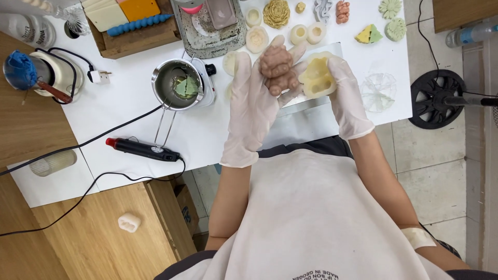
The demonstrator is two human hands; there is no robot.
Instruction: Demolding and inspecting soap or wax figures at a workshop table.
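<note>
Pink bear-shaped wax figure (277,70) held up in the gloved left hand (255,103), cream mold (317,78) gripped in the gloved right hand (346,98), both above the white table (129,98), small metal pot (179,84) nearby.

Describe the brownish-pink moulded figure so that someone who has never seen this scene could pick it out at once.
Above the white table, find the person's two white-gloved hands. The left hand holds the brownish-pink, lumpy moulded figure in its fingertips, beside the pale yellow hollow mould in the right hand. It alone is solid, knobbly and held.
</note>
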